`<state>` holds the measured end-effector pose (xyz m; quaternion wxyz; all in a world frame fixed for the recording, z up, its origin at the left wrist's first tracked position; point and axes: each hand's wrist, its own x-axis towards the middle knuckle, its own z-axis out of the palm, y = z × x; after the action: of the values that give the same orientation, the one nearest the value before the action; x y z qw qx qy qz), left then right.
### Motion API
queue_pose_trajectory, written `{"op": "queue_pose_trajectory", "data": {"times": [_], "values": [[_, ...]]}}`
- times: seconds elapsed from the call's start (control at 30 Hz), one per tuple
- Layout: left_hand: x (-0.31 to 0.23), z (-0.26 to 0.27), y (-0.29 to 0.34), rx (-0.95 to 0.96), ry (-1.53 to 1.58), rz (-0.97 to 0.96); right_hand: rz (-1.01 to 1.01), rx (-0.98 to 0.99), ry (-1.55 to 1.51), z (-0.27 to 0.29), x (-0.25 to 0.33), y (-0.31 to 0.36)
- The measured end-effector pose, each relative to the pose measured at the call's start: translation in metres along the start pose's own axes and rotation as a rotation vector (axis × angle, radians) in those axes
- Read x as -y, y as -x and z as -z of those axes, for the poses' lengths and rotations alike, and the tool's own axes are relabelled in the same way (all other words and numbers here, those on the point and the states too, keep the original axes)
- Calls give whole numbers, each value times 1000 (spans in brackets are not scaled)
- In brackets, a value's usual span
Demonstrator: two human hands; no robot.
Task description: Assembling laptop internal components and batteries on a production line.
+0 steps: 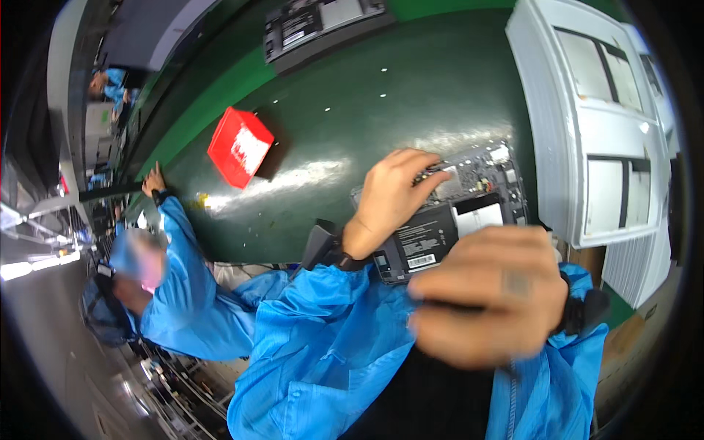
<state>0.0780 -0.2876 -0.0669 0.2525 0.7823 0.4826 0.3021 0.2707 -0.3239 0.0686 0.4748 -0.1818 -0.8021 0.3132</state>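
An opened laptop base (469,198) lies at the table's near edge, with its bare circuit board and black battery (422,238) facing up. My left hand (389,194) rests over the base's left part, fingers bent, with a gap between thumb and forefinger; its fingertips touch or hover just over the board. Nothing shows between them. Nearer to me, my right hand (491,293) is raised in front of the battery's lower right. Motion smears its fingers, and whether it holds anything is hidden.
A red bin (240,147) stands left of centre on the green table (330,139). Another opened laptop base (323,26) sits at the far side. Stacked white trays (587,132) rise along the right. A co-worker in blue (194,308) is at my left, one hand on the table.
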Motion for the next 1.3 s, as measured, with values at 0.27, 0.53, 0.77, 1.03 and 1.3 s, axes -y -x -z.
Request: {"op": "queue_pose_trajectory", "data": {"times": [0.27, 0.53, 0.77, 1.03, 1.3], "values": [[-3, -2, 9, -118, -30, -19, -812, -478, -153, -46, -88, 68], [12, 14, 15, -1, -167, -148, -903, -401, -49, -55, -96, 70], [18, 10, 20, -21, -141, -167, -947, -354, -21, -56, -98, 65], [16, 7, 21, -80, -108, -136, -964, -349, -3, -56, -97, 63], [16, 4, 20, -98, -109, -135, -994, -348, -21, -55, -100, 67]]}}
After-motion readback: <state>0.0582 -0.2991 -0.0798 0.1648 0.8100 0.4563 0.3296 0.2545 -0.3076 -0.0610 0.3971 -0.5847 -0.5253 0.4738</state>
